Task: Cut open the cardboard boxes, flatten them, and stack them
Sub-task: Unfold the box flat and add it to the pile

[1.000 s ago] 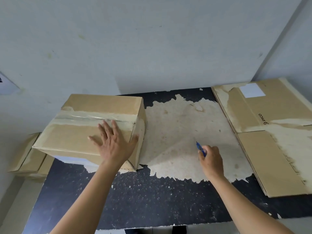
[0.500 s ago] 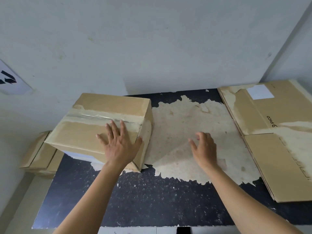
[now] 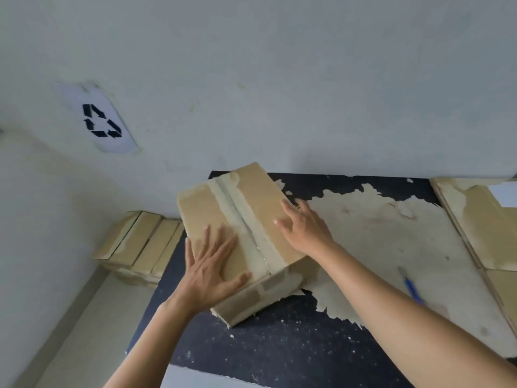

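The right hand (image 3: 305,229) has left the one pen (image 3: 410,285) and joined the left hand (image 3: 212,271) on the one taped box (image 3: 201,208) on the table (image 3: 279,345). Both hands press flat, set apart. One flattened cardboard (image 3: 486,228) lies right of the box, one folded stack (image 3: 140,242) left.

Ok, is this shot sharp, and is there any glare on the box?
Head view: the light is soft and even, with no hard shadows; a mild sheen runs along the tape on the box; the sign at far left looks smeared and stretched by the wide lens; the pen at right is slightly blurred.
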